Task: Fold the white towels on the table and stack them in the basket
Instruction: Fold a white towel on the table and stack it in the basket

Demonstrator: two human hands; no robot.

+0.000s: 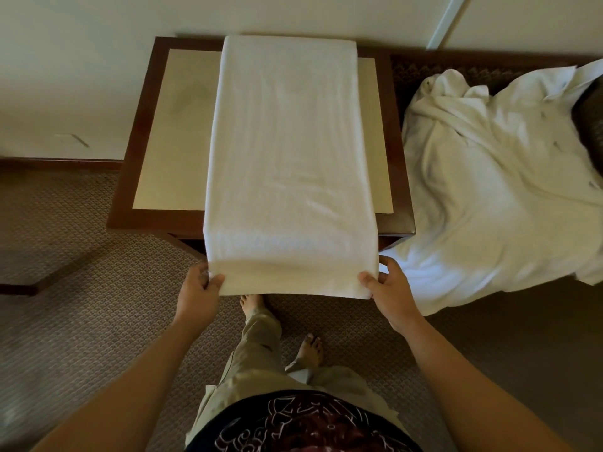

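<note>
Towel [287, 164] along the table [153, 177], near corners pinched in left grip [199, 283] and right grip [386, 287].

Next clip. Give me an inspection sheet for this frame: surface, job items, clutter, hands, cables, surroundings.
Surface: small wooden table with a dark frame and a pale inset top, standing against the wall.
Job's things: folded white towel lies lengthwise on the table, its near end hanging over the front edge; no basket in view.
Clutter: heap of crumpled white linen to the right of the table, on dark furniture.
Hands: left hand and right hand each pinch a near corner of the towel.
Cables: nothing seen.
Surroundings: patterned carpet, pale wall, the person's bare feet below the towel.
</note>
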